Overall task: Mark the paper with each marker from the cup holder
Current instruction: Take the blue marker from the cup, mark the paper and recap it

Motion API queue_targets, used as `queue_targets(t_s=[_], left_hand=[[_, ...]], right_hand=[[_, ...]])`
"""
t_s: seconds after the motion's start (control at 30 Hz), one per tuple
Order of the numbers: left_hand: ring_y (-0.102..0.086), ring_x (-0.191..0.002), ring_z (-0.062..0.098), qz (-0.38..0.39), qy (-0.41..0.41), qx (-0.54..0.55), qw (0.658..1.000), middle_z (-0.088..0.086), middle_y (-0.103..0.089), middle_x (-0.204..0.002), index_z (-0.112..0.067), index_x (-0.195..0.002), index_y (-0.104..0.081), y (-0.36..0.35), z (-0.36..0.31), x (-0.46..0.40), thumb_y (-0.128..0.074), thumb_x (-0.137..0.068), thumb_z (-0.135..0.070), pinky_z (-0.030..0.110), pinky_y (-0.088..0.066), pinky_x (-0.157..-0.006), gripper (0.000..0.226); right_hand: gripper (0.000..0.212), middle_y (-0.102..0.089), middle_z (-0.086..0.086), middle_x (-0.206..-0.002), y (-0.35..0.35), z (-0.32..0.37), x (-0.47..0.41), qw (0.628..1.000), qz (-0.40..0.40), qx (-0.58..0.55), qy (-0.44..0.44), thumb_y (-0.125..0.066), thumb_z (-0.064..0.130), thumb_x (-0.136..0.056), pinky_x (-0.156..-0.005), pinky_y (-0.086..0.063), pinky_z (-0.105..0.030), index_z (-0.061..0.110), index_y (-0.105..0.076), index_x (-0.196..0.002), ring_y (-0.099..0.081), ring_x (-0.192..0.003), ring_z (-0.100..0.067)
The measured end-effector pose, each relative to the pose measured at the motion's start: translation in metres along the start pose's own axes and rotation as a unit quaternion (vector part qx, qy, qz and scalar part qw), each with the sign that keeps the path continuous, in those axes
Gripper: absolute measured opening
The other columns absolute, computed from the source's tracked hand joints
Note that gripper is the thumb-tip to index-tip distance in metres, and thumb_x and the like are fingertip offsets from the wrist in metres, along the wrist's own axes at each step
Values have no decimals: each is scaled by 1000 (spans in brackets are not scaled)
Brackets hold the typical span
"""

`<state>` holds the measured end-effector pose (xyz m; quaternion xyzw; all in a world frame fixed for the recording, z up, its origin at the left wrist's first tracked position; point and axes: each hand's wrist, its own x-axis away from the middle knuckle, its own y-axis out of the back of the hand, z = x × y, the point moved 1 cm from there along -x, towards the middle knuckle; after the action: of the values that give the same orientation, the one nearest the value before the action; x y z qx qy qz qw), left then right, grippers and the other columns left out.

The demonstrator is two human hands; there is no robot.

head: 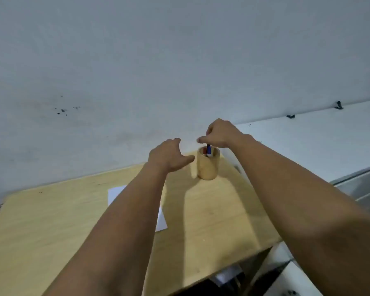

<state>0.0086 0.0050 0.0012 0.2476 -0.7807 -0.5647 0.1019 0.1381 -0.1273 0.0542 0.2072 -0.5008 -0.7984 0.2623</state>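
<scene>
Here, step in hand: reaching for a marker; in my judgement the task is at its start, since the visible part of the paper shows no marks.
Cup holder: a round, light wooden cup holder (208, 165) stands upright near the far right corner of the pale wooden table (51, 221).
Markers: a blue-capped marker (209, 150) and a red one (204, 151) stand inside the cup, their tops at its rim.
Right hand: the right hand (219, 133) hovers just above the cup, fingers curled and fingertips drawn together over the blue cap; whether it already pinches the cap I cannot tell.
Left hand: the left hand (169, 155) is spread and empty, just left of the cup, not touching it.
Paper: a white sheet of paper (161, 221) lies flat mid-table, largely hidden under the left forearm.
Next move: likely calls for a firm pinch on the blue cap and a straight lift, the left hand perhaps steadying the cup so it stays put.
</scene>
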Motion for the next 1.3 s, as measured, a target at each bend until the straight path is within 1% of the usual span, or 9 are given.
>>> queue_targets(t_s=[0.17,0.3,0.4,0.47,0.67,0.87,1.0,1.13,1.3], left_hand=[[-47,-140,26,102,26,102,989,3,-45,-156,-21,-161,-22,-56,-15,-21,-78,-76,-58,41,-46,-102,108],[-58,-124,23,109,39,228,967,-2,-61,-138,-26,-148,-41,-87,-21,-37,-86,-72,-46,43,-51,-101,90],[-64,-113,23,77,47,278,956,-3,-68,-123,-25,-136,-50,-103,-22,-42,-87,-71,-44,44,-54,-95,77],[-66,-110,23,63,49,296,952,-3,-69,-119,-24,-132,-52,-106,-22,-43,-88,-70,-44,47,-55,-94,75],[-66,-111,24,57,53,311,947,-2,-70,-121,-23,-131,-53,-108,-23,-42,-90,-69,-42,48,-55,-95,75],[-55,-132,25,74,49,280,956,4,-57,-146,-22,-153,-39,-85,-26,-35,-89,-74,-38,42,-49,-106,95],[-52,-136,26,51,45,215,974,8,-55,-150,-21,-154,-40,-40,-17,-23,-81,-82,-45,41,-46,-109,87],[-60,-127,27,-24,46,192,980,9,-64,-140,-19,-143,-54,19,7,-1,-68,-92,-48,43,-50,-105,61],[-63,-119,28,-133,86,204,966,7,-72,-125,-15,-125,-68,75,60,40,-50,-101,-48,36,-47,-99,46]], right_hand=[[43,-76,-5,-100,-15,-19,-11,996,84,-13,-7,-88,35,-81,-92,-61,-39,7,-77,-111,-74,-103,-26],[30,-64,7,-79,-33,-33,-23,996,69,-53,13,-84,20,-84,-77,-57,-31,8,-78,-111,-68,-86,-20],[37,-65,1,-86,-41,-40,-30,994,41,-97,13,-88,14,-80,-66,-53,-26,12,-73,-114,-65,-73,-13],[37,-69,-5,-98,-46,-44,-32,992,18,-128,6,-89,11,-77,-72,-59,-34,17,-68,-107,-70,-79,-20],[14,-80,-12,-87,-50,-48,-28,988,-26,-153,-23,-88,8,-76,-84,-66,-48,6,-77,-84,-78,-87,-31],[18,-77,-14,-89,-11,-39,-17,967,-122,-225,-4,-83,18,-88,-85,-58,-38,1,-80,-94,-66,-80,-20],[21,-76,-7,-84,24,-7,-5,932,-189,-305,55,-74,28,-99,-81,-56,-28,7,-77,-96,-71,-79,-18],[17,-73,-5,-79,35,34,5,904,-124,-396,104,-67,30,-104,-86,-66,-41,15,-73,-111,-77,-73,-27],[33,-61,-3,-89,2,85,35,925,44,-366,94,-52,15,-106,-72,-53,-32,16,-69,-135,-55,-73,-16]])
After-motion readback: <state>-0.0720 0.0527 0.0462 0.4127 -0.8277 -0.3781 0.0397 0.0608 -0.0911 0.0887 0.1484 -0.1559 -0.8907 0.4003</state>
